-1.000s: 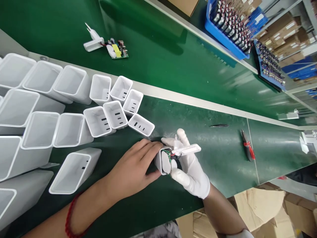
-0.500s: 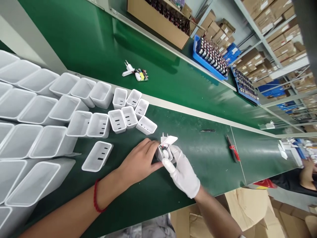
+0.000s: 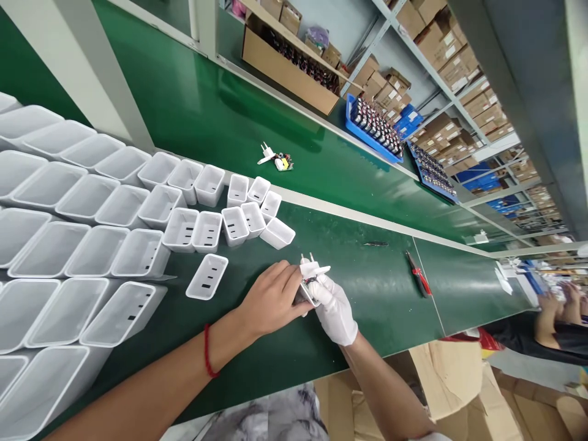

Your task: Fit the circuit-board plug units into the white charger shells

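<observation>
Charger housing (image 3: pixel 304 295) gripped by bare left hand (image 3: pixel 271 300) just above green mat (image 3: pixel 367 288), steadied for fitting. Plug cap (image 3: pixel 313 269), prongs up, pinched by gloved right hand (image 3: pixel 335 309) over housing mouth, wires between. Empty housings (image 3: pixel 138 233) massed left, mouths up, within reach. Tweezers (image 3: pixel 375 244), red-handled cutters (image 3: pixel 418 280) parked right. Spare board-with-plug (image 3: pixel 275 160) left on belt beyond.

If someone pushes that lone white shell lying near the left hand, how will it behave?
The lone white shell looks hollow and thin-walled, so it is probably light and would slide on the green mat. It lies low with its open side up, so tipping seems unlikely, and its boxy shape should not roll.
</observation>
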`<state>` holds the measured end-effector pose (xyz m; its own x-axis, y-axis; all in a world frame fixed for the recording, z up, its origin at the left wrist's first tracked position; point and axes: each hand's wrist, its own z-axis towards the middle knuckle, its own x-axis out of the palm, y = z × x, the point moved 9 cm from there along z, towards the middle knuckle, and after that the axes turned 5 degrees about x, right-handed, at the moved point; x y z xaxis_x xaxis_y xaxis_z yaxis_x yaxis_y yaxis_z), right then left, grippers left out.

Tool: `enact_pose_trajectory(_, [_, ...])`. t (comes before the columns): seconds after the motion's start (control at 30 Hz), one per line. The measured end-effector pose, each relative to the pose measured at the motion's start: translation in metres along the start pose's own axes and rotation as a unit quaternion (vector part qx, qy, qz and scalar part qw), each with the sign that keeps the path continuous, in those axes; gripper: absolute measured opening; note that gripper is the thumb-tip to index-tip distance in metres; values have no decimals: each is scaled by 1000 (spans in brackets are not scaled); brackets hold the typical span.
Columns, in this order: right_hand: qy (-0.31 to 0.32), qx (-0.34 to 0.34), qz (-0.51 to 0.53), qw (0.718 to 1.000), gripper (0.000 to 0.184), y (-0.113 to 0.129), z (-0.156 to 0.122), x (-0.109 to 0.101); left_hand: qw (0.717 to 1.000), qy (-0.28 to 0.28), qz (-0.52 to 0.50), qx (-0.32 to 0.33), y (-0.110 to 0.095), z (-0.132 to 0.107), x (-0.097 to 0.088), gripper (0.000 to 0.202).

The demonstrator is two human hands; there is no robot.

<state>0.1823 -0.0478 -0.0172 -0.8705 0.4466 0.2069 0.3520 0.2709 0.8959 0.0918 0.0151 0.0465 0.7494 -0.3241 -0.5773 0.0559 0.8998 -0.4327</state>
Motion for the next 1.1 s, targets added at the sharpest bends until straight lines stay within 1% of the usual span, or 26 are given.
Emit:
enact_pose_trajectory(0.07, [-3,8,-27,1000,28,4,-2,-1,1000,-8,-2,-15,2,0,-1,29])
enact_pose_trajectory(0.1, [-2,4,-59,998,32,8,-4,-3,1000,-11,-3,-26,3,1,-2,28])
enact_pose_trajectory(0.13, [-8,-16,-106,994,37,16,-9,-5,999,-12,-4,-37,5,0,-2,27])
enact_pose_trajectory(0.17, [-32,-57,-169,983,40,27,-15,-10,999,-10,-3,-48,6,0,-2,27])
enact_pose_trajectory(0.2, [-71,-117,-247,959,42,41,-23,-16,998,-7,0,-56,7,0,-1,27])
enact_pose_trajectory(0.23, [-116,-191,-331,917,42,55,-34,-18,998,-1,7,-61,8,-1,0,27])
enact_pose_trajectory(0.27, [-151,-268,-410,858,42,67,-47,-15,998,4,18,-65,9,-1,1,29])
enact_pose_trajectory(0.3, [-169,-332,-478,795,46,72,-57,-8,997,8,30,-66,10,-2,2,30])
enact_pose_trajectory(0.33, [-169,-376,-532,739,51,71,-64,1,997,13,44,-65,10,-3,4,31])
enact_pose_trajectory(0.37, [-156,-397,-571,701,56,65,-65,9,996,18,58,-65,11,-3,5,32])
enact_pose_trajectory(0.4, [-137,-399,-595,684,59,57,-62,15,995,25,69,-65,12,-3,6,32])
enact_pose_trajectory(0.47, [-121,-379,-612,683,60,44,-50,18,993,56,81,-70,14,-3,11,30])
enact_pose_trajectory(0.53, [-139,-369,-619,679,57,38,-42,16,989,109,71,-75,17,-2,18,31])
enact_pose_trajectory(0.6, [-178,-378,-628,656,55,38,-39,11,983,164,47,-72,17,-3,25,43])
enact_pose_trajectory(0.67, [-207,-401,-631,631,57,41,-40,7,978,193,22,-75,18,-3,27,59])
enact_pose_trajectory(0.7, [-207,-417,-630,621,59,42,-42,7,977,197,11,-79,19,-3,28,64])
enact_pose_trajectory(0.77, [-191,-451,-627,606,62,43,-45,9,977,195,-4,-88,21,-4,27,65])
enact_pose_trajectory(0.83, [-179,-463,-626,601,62,43,-46,10,977,192,-11,-93,23,-4,27,64])
enact_pose_trajectory(0.9, [-175,-461,-627,603,62,42,-43,10,977,190,-15,-93,24,-4,27,65])
enact_pose_trajectory(1.0, [-144,-481,-617,606,66,41,-42,14,979,177,-27,-97,26,-4,25,64])
enact_pose_trajectory(1.1, [-140,-491,-592,623,61,51,-44,11,979,164,-41,-118,29,-5,24,61])
